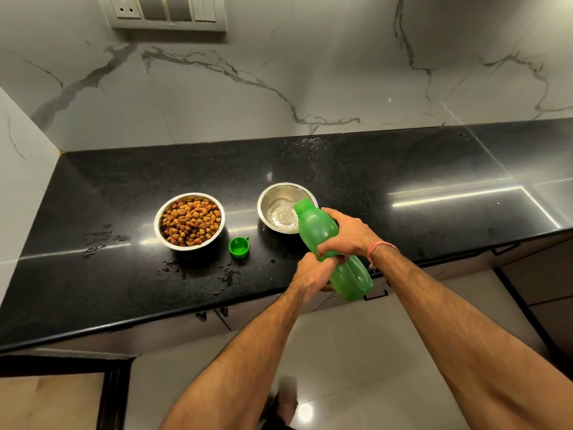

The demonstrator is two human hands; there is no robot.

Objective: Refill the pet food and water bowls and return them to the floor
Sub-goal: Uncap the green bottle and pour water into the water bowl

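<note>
Two bare forearms reach forward from the bottom of the view, over a pale tiled floor (356, 352), toward a black stone counter (387, 169). Both hands hold a green plastic bottle (335, 252) that is tilted with its open mouth low over a steel bowl (273, 193). Its right hand (348, 232), with a red thread around the wrist, wraps its fingers over the upper part of the bottle from above. Its left hand (313, 271) grips the bottle lower down from the near side, fingers curled around it. A shallow pool of water (280, 214) lies in the bottom of this bowl, rippled under the bottle's mouth. To the left, well apart from it, stands a second steel bowl (189, 245) filled nearly to the rim with brown and orange kibble (191, 220). Between the two bowls, nearer the front edge, the bottle's green cap (238, 246) lies open side up on the counter. Small splashes of water (102, 240) dot the counter left of and in front of the kibble bowl. Behind the counter rises a white marble wall with grey veins, and a switch panel (167, 10) is set high on it.
</note>
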